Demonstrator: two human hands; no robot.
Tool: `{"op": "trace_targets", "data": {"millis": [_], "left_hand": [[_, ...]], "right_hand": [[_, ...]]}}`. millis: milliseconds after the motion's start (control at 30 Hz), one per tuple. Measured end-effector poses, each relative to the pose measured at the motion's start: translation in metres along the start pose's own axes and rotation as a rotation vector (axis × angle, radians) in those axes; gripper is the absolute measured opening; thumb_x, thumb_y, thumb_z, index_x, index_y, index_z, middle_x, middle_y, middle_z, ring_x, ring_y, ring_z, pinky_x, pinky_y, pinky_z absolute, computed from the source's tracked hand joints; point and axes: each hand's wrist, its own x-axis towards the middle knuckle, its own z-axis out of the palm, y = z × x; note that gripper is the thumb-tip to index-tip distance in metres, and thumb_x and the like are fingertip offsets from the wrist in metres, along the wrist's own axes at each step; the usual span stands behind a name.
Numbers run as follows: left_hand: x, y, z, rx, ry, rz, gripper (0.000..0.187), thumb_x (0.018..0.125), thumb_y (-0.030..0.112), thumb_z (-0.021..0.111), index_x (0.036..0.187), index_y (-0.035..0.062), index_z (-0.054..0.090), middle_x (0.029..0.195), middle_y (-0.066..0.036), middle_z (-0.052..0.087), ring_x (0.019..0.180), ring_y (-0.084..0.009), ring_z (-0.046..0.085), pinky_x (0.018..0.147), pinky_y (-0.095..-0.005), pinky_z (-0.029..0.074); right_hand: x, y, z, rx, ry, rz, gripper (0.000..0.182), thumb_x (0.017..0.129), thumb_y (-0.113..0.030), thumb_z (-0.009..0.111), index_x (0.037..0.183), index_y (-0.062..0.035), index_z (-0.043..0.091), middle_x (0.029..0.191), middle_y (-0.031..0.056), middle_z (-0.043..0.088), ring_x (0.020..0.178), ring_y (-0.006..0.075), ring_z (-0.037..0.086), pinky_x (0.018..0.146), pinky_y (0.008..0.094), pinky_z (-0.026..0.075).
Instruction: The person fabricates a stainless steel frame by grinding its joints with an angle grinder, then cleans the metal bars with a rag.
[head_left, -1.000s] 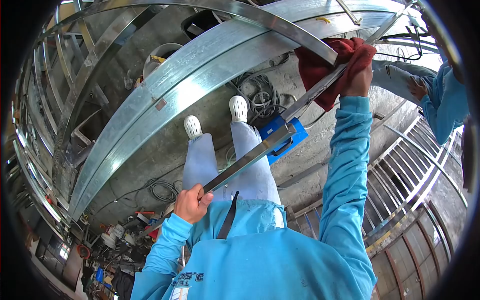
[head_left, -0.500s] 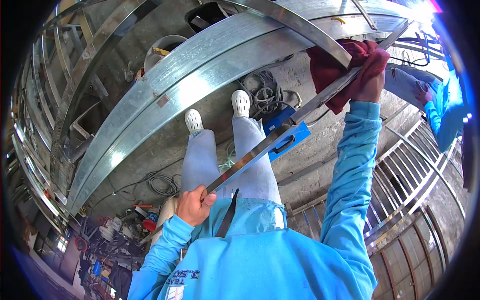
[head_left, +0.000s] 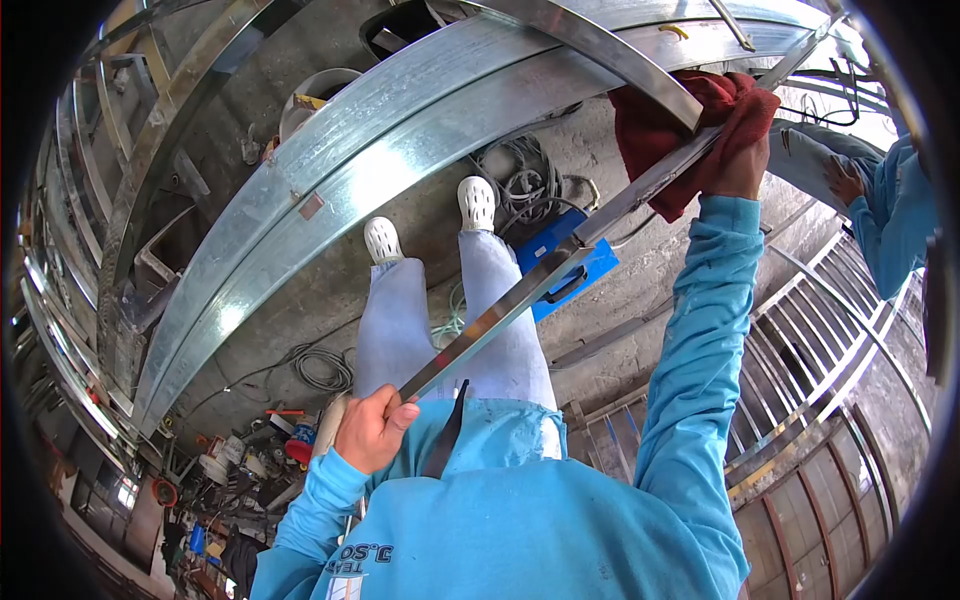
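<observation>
My left hand (head_left: pixel 372 430) is closed around the near end of a long flat metal bar (head_left: pixel 480 333), in front of my waist. The bar slants up and to the right across my legs. At its upper part my right hand (head_left: pixel 742 168) is closed on a dark red cloth (head_left: pixel 650 140) bunched about the bar; some of the fingers are hidden by the fabric. A curved metal strip (head_left: pixel 600 50) ends right beside the cloth. Behind it lie wide curved galvanized beams (head_left: pixel 400 165).
A blue case with a black handle (head_left: pixel 590 275) stands on the floor under the bar. Coiled cables (head_left: pixel 525 180) lie past my shoes. Another person (head_left: pixel 890 200) in blue is at the right edge. Metal grilles (head_left: pixel 830 310) lie at right, with cluttered tools (head_left: pixel 240 460) at lower left.
The intense bright glare at the upper right has faded. My left hand and the bar's near end have shifted slightly left and down in view. Both hands keep their hold.
</observation>
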Motion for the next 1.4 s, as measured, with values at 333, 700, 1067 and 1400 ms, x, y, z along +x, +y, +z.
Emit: {"op": "trace_targets", "data": {"millis": [333, 700, 1067, 1400], "left_hand": [[0.004, 0.006, -0.014, -0.003, 0.02, 0.045, 0.067, 0.09, 0.063, 0.054, 0.068, 0.0006, 0.045, 0.055, -0.017, 0.049, 0.053, -0.0397, 0.054, 0.05, -0.042, 0.042], [0.002, -0.004, 0.008, 0.131, 0.161, 0.027, 0.069, 0.087, 0.067, 0.054, 0.067, 0.0021, 0.042, 0.054, -0.015, 0.044, 0.05, -0.04, 0.049, 0.048, -0.0435, 0.039], [0.006, -0.008, -0.028, 0.074, -0.005, 0.023, 0.073, 0.085, 0.071, 0.052, 0.067, 0.0016, 0.043, 0.052, -0.015, 0.042, 0.049, -0.0382, 0.047, 0.048, -0.0412, 0.039], [-0.003, 0.015, -0.045, 0.09, -0.024, -0.031, 0.072, 0.085, 0.071, 0.053, 0.067, 0.002, 0.045, 0.051, -0.014, 0.042, 0.047, -0.0359, 0.047, 0.048, -0.0415, 0.038]], "right_hand": [[-0.001, 0.012, 0.005, 0.342, 0.086, 0.188, 0.05, 0.104, -0.042, 0.038, 0.123, 0.0014, 0.054, 0.116, 0.0076, 0.062, 0.103, 0.0175, 0.059, 0.094, 0.0293, 0.045], [0.0, 0.001, 0.015, 0.422, 0.121, 0.232, 0.062, 0.103, -0.051, 0.036, 0.126, 0.0047, 0.051, 0.117, 0.0123, 0.062, 0.108, 0.0208, 0.059, 0.098, 0.03, 0.044], [0.003, 0.004, 0.003, 0.303, 0.084, 0.182, 0.057, 0.103, -0.047, 0.04, 0.128, 0.0026, 0.053, 0.119, 0.011, 0.062, 0.107, 0.0206, 0.059, 0.098, 0.0319, 0.045], [0.001, -0.005, 0.003, 0.141, 0.033, 0.132, 0.059, 0.102, -0.049, 0.036, 0.128, 0.002, 0.052, 0.118, 0.0115, 0.062, 0.108, 0.0214, 0.059, 0.098, 0.0321, 0.045]]}}
